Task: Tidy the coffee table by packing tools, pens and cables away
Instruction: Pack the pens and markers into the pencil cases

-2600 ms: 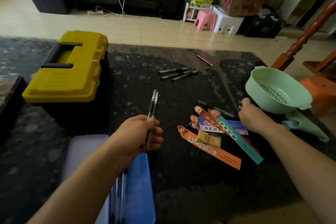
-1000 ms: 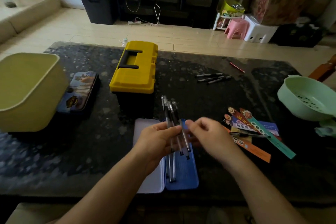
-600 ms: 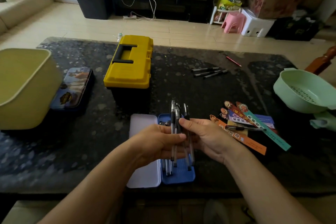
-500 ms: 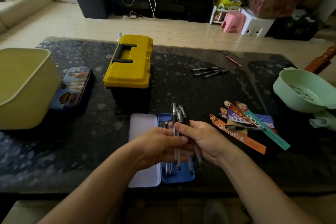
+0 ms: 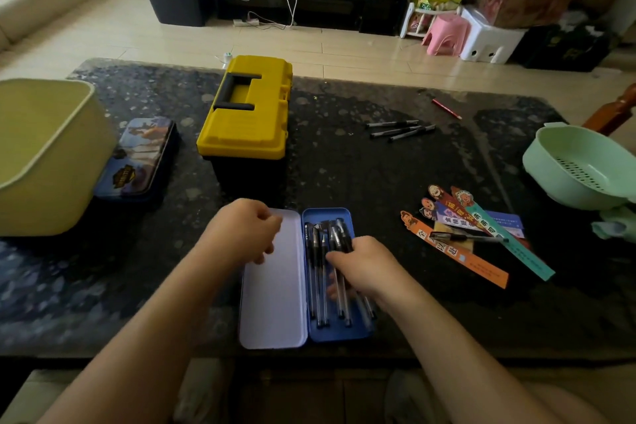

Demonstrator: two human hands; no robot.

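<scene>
Head view, looking down on a dark speckled table [image 5: 361, 175] that fills the middle of the frame.

At lower centre, an open pencil case [image 5: 275, 320] lying flat, with a pale lid on the left and a blue tray on the right. In the left part of the tray, a few clear-barrelled black pens [image 5: 315, 272] laid lengthwise, caps toward the top of the frame.

Over the right part of the tray, the right hand [image 5: 364, 268], fingers and thumb curled round a bundle of pens [image 5: 339, 241]. Dark caps poking out above the knuckles, clear barrels running out below the palm toward the tray's lower right corner. Cannot tell whether the bundle touches the tray floor.

Over the lid's upper left corner, the left hand [image 5: 241, 234], back up, fingers loosely curled under, nothing visible in them. Cannot tell whether it touches the lid.

Above the case, at upper centre, a closed yellow toolbox [image 5: 246, 124] with a black handle. At the left edge, a pale yellow bin [image 5: 41, 155]. Between bin and toolbox, a printed tin [image 5: 137, 162], just beside the bin.

On the table at upper right, three loose pens [image 5: 399, 129] close together, and farther up a red pencil [image 5: 446, 108].

Right of the case, a fan of colourful bookmarks [image 5: 461, 258] with a single pen [image 5: 464, 237] lying across them. At the right edge, a green colander [image 5: 581, 165].
</scene>
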